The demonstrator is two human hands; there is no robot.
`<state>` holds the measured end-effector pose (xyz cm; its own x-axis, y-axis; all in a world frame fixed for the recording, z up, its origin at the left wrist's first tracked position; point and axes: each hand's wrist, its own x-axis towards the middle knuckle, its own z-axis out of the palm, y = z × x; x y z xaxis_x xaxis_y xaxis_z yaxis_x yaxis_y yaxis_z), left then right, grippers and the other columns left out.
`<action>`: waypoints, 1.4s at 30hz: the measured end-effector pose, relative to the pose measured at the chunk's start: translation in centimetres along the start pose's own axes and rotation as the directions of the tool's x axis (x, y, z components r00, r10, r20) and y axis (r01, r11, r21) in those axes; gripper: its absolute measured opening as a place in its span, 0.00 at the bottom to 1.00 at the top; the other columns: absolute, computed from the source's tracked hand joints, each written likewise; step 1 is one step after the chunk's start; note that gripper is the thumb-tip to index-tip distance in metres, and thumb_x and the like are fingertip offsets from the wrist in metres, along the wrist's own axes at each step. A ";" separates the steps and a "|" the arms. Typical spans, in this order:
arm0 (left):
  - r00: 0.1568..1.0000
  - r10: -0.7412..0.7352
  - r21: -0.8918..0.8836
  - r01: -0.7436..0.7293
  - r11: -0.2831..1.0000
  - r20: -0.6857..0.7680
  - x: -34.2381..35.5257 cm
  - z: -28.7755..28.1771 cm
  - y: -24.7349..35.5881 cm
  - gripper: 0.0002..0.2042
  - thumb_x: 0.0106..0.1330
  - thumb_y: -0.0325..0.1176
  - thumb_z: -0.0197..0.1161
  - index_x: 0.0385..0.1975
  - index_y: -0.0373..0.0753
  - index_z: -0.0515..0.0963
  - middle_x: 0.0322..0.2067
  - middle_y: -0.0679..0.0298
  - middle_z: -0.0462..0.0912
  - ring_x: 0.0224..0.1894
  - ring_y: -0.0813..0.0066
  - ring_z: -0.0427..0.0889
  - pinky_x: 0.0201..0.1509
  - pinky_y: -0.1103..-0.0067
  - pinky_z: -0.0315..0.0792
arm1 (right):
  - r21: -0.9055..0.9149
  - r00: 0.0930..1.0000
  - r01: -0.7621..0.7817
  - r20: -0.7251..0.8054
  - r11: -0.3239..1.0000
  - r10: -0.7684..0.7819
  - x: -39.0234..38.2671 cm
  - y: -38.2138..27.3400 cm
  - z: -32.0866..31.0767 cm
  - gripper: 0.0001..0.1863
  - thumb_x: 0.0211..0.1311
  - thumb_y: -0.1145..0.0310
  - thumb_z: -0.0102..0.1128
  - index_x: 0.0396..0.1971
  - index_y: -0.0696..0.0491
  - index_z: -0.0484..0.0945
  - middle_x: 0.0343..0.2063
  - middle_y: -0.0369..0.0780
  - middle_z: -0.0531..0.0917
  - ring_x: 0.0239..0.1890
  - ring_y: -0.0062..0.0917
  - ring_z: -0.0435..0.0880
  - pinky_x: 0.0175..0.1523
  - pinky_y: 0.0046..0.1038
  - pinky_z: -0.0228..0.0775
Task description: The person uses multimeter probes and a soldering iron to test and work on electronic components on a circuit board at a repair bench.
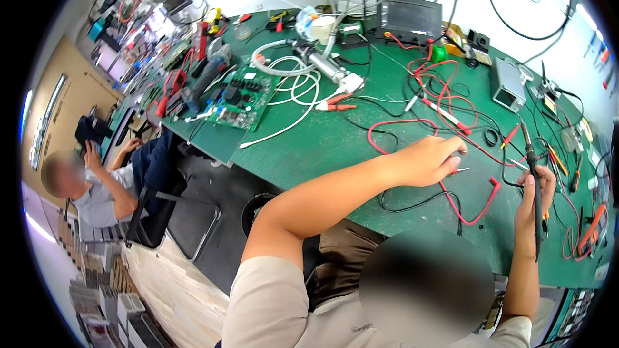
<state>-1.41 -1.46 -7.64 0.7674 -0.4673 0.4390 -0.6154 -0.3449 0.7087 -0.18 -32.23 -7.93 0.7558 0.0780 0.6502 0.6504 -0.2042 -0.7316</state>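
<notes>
- Right hand [536,194] grips a black probe [532,174] upright, near the bench's [322,145] right edge.
- Left hand [431,160] pinches a red lead [474,203] mid-bench.
- Circuit board [240,100] lies near the left edge.

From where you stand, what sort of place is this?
Most likely an electronics repair or test workshop. A green circuit board lies on the green bench among red test leads, and the right hand holds a black probe, the left hand a red lead tip.

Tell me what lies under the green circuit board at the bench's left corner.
The green circuit board rests flat on the green bench mat, overhanging nothing visible. White cable loops beside it. Whatever lies beneath the board itself is covered.
</notes>
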 end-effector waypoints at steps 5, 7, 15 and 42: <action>0.997 -0.057 0.025 0.056 0.998 0.045 -0.3 0.1 0.2 0.10 0.74 0.29 0.52 0.51 0.37 0.70 0.27 0.50 0.80 0.32 0.47 0.82 0.37 0.61 0.73 | 0.001 1.000 0.007 -0.023 1.000 -0.007 0.2 -0.9 0.7 0.12 0.71 0.73 0.53 0.51 0.58 0.68 0.32 0.39 0.76 0.35 0.20 0.76 0.43 0.23 0.70; 0.993 -0.106 0.014 0.106 0.994 0.058 -0.2 0.0 0.3 0.11 0.73 0.28 0.50 0.53 0.36 0.68 0.26 0.50 0.79 0.30 0.49 0.82 0.36 0.63 0.73 | 0.002 1.000 0.001 -0.025 1.000 -0.001 0.2 -1.0 0.6 0.12 0.70 0.74 0.53 0.51 0.58 0.68 0.33 0.39 0.76 0.35 0.20 0.75 0.43 0.23 0.70; 0.997 -0.070 -0.065 0.072 0.995 0.039 -0.1 0.2 -0.4 0.12 0.71 0.24 0.52 0.51 0.32 0.64 0.25 0.54 0.79 0.28 0.56 0.81 0.36 0.67 0.73 | 0.024 1.000 -0.018 -0.024 1.000 0.018 -0.1 -1.2 0.3 0.12 0.71 0.74 0.54 0.51 0.58 0.68 0.35 0.39 0.75 0.36 0.19 0.75 0.44 0.23 0.70; 0.963 -0.079 0.082 0.104 0.991 -0.257 0.8 -0.7 1.2 0.09 0.76 0.30 0.55 0.39 0.33 0.82 0.18 0.72 0.72 0.20 0.86 0.66 0.24 0.81 0.62 | 0.061 0.998 0.055 -0.045 0.997 -0.052 0.1 -0.9 0.2 0.13 0.66 0.75 0.60 0.48 0.60 0.72 0.33 0.37 0.77 0.29 0.13 0.72 0.34 0.19 0.66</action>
<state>-1.41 -1.66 -6.09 0.8342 -0.2137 0.5084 -0.5453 -0.4569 0.7028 -0.71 -31.82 -7.26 0.7167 0.0441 0.6960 0.6942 -0.1394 -0.7061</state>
